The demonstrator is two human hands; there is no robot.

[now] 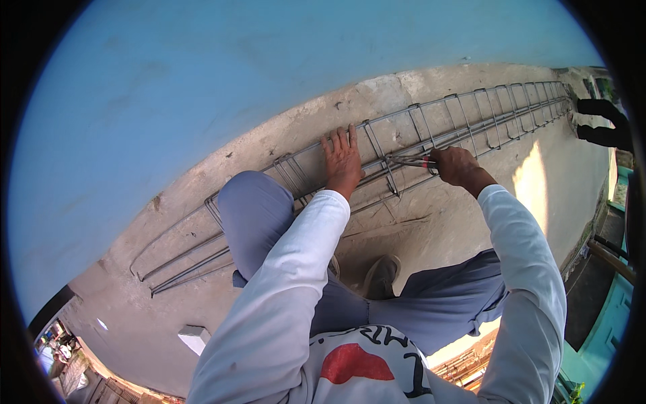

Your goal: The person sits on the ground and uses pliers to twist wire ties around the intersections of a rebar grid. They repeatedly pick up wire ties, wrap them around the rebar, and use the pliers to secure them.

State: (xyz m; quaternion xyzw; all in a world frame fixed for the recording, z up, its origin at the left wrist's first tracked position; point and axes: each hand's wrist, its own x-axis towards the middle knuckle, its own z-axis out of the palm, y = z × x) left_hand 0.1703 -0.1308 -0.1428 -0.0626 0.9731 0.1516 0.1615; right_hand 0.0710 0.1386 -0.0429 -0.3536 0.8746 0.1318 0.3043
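A long cage of steel reinforcing bars [464, 121], with square stirrups along it, lies across the concrete floor in front of me. My left hand [343, 161] rests flat over the cage, its fingers stretched out toward the far bar and holding nothing. My right hand [457, 166] is closed round the handles of pincers [409, 160], which have metal jaws and a bit of red at the grip. Their jaws meet the cage at a stirrup [390, 176] on the middle bars, just right of my left hand. Thin wire ends hang near that stirrup; the exact bite is too small to make out.
A blue wall [202, 101] rises close behind the cage. Bar ends [153, 292] stick out at the left. A person's dark-trousered legs [602, 124] stand by the cage's far right end. A pale block [194, 338] lies on the floor [134, 343] at lower left.
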